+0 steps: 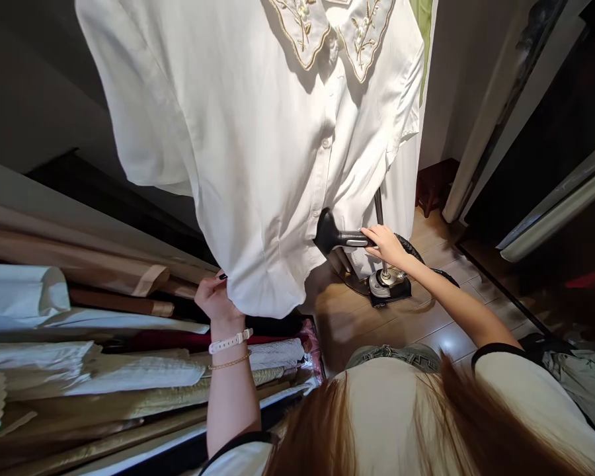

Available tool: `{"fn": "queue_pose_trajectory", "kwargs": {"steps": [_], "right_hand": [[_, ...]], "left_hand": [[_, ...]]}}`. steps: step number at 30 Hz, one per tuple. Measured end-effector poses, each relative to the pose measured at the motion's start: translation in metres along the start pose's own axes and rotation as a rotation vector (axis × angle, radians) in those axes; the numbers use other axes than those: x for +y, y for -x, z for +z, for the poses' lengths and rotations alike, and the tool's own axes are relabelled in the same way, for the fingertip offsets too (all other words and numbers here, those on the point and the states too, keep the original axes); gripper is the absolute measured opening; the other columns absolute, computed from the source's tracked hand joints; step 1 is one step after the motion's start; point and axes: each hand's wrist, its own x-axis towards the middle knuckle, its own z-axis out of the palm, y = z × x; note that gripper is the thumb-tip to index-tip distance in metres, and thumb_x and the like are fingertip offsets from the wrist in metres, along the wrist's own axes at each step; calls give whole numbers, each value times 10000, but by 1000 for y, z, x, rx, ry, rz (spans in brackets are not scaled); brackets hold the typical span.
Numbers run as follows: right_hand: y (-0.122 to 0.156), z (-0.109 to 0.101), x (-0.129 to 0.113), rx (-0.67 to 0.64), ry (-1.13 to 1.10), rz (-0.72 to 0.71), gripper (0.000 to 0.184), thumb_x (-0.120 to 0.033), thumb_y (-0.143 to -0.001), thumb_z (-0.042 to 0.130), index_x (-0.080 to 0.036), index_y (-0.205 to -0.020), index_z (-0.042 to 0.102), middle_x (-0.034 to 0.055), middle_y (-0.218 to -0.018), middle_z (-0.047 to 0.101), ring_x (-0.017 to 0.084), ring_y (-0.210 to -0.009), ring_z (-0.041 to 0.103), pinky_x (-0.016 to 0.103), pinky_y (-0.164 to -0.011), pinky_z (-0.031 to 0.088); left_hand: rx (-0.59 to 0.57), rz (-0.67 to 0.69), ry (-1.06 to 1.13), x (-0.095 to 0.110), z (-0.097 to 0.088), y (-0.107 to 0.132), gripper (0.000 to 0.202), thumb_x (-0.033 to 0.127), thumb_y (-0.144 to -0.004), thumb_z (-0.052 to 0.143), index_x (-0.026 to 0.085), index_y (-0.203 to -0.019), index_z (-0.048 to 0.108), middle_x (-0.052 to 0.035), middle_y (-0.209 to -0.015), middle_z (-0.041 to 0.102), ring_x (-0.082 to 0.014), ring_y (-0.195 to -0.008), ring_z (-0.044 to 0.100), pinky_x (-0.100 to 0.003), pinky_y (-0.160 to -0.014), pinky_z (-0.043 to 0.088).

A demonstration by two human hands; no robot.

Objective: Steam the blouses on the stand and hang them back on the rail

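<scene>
A white short-sleeved blouse (258, 145) with an embroidered collar hangs in front of me. My left hand (217, 299) pinches its lower left hem, and part of the fingers is hidden behind the cloth. My right hand (387, 246) is wrapped round the handle of a black garment steamer head (328, 233). The steamer's face is against or very close to the blouse front, low beside the button placket; I cannot tell if it touches. A black hose (411, 248) runs from the handle past my right wrist.
Several garments (143, 370) hang or lie close together at the left. A pole with a round base (387, 283) stands on the tiled floor (377, 324) beneath the blouse. Behind it sits a dark red stool (435, 185). Rolled material (560, 211) leans at the right.
</scene>
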Motion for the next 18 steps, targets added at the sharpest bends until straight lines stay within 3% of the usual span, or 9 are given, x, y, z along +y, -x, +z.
{"fn": "queue_pose_trajectory", "kwargs": {"steps": [3, 8, 13, 18], "right_hand": [[-1, 0, -3, 45, -2, 66, 511, -268, -953, 595, -125, -1436, 511, 172, -1212, 630, 325, -1085, 541, 444, -932, 430], [1, 3, -3, -34, -7, -28, 490, -251, -945, 598, -144, -1419, 537, 160, -1183, 642, 323, -1069, 549, 451, -937, 435], [-2, 0, 1, 87, 1, 90, 522, -278, -956, 582, -117, -1445, 497, 173, -1212, 631, 325, -1076, 536, 451, -932, 428], [-4, 2, 5, -57, 63, -28, 486, -257, -955, 575, -112, -1417, 530, 166, -1190, 651, 326, -1067, 539, 443, -931, 415]], "left_hand": [[-46, 6, -44, -1, -1, -1, 414, 330, -538, 698, 224, -538, 297, 22, -548, 379, -128, -561, 435, -306, -576, 399], [-11, 49, -38, -2, -5, -4, 476, 347, -519, 696, 218, -537, 239, 24, -533, 356, -130, -556, 422, -298, -566, 404], [-11, 31, -57, -4, -11, -11, 419, 345, -578, 658, 227, -565, 256, 12, -554, 387, -154, -588, 436, -328, -635, 432], [-12, -37, 50, -5, -14, -16, 292, 284, -536, 641, 222, -574, 359, 19, -578, 473, -157, -622, 499, -298, -656, 460]]}}
